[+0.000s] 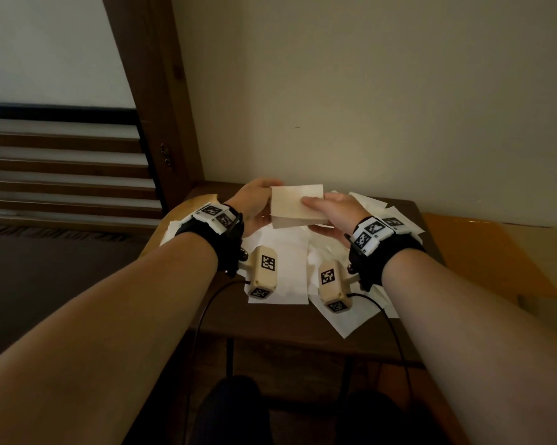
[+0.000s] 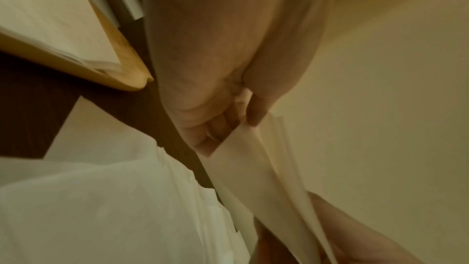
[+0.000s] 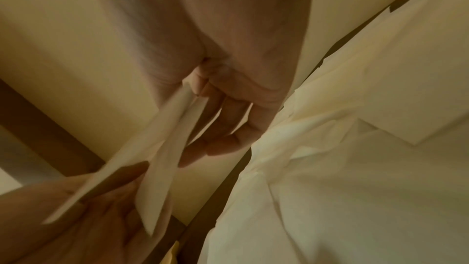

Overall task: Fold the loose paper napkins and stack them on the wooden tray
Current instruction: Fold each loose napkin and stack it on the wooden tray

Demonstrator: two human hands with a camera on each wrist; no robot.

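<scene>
Both hands pinched one folded napkin (image 1: pixel 298 205) in the air above the counter (image 1: pixel 270 329): in the head view your left hand (image 1: pixel 254 203) took its left edge and your right hand (image 1: pixel 331 210) its right, thumb on top. Loose napkins (image 1: pixel 280 258) lay spread beneath, and the wooden tray (image 1: pixel 174 213) sat just left of them.

From the left wrist, your thumb and fingers (image 2: pixel 256 113) nipped the napkin's corner; the tray (image 2: pixel 127 63) already carried folded napkins (image 2: pixel 63 23).

From the right wrist, the napkin's layers (image 3: pixel 162 148) gaped apart between your fingers (image 3: pixel 228 127). I would say the fold wanted closing: line up the edges, pinch the crease flat, then carry it left and square it on the stack.
</scene>
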